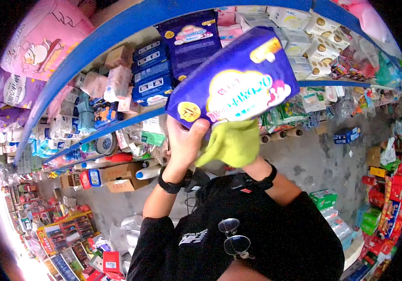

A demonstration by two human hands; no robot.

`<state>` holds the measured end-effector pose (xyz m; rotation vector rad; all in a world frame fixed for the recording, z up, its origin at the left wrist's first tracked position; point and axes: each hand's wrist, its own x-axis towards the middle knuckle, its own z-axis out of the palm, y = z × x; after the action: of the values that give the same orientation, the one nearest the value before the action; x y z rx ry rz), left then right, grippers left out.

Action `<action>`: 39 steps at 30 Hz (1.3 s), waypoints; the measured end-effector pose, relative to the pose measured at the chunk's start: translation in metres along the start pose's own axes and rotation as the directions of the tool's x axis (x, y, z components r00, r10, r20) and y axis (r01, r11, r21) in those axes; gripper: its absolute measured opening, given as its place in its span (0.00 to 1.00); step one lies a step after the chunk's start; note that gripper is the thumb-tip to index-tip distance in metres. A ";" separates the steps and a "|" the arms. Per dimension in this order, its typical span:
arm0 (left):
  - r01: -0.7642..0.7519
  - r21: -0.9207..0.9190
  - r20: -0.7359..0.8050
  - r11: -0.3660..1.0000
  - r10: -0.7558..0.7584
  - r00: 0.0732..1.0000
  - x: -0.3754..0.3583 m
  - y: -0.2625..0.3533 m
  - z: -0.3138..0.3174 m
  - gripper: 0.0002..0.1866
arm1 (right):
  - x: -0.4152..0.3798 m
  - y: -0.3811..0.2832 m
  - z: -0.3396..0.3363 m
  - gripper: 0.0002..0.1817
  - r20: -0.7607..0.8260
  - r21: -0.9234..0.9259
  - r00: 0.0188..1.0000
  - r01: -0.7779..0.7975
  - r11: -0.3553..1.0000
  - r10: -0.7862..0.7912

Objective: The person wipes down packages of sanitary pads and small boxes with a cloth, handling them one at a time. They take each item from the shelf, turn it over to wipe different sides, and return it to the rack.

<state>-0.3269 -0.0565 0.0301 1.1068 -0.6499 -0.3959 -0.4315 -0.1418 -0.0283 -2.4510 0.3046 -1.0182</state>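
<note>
Inside a crowded shop, seen from above the person's own chest: at far left, pink and purple bagged goods (42,37) hang beside a blue-edged shelf (93,44) packed with small white and blue packets (149,70). Lower left, cardboard boxes (121,178) sit on the grey floor (304,159). At centre, the left hand (184,140), a black band at its wrist, grips the lower corner of a large purple pack (238,79), thumb over the front beside a round yellow sticker, fingers closed on it. The pack is raised in front of the shelf, tilted, its pale label facing the camera. Just right, a yellow-green cloth (231,143) is pressed against the pack's lower edge; it hides the right hand (252,161), so how its fingers are set cannot be told. At far right, green boxes (323,197) and red packets (395,192) line the floor.
</note>
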 end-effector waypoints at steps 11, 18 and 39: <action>0.062 0.124 0.107 0.990 -0.076 0.991 -0.022 0.024 -0.008 0.36 | -0.056 0.051 -0.031 0.31 -0.147 0.897 0.797 -0.143 0.419 0.586; 0.056 0.255 -0.003 0.965 -0.057 0.998 -0.026 0.028 -0.012 0.27 | -0.052 0.057 -0.070 0.29 -0.039 0.713 0.855 -0.339 0.613 0.518; -0.666 0.574 0.674 0.477 0.186 0.715 -0.019 0.074 -0.032 0.39 | -0.020 0.030 -0.076 0.35 0.164 0.323 0.983 -0.134 0.937 0.084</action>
<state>-0.3218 0.0073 0.0826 1.6190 -1.7212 0.1218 -0.5004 -0.1858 -0.0090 -2.1609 0.1982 -0.7648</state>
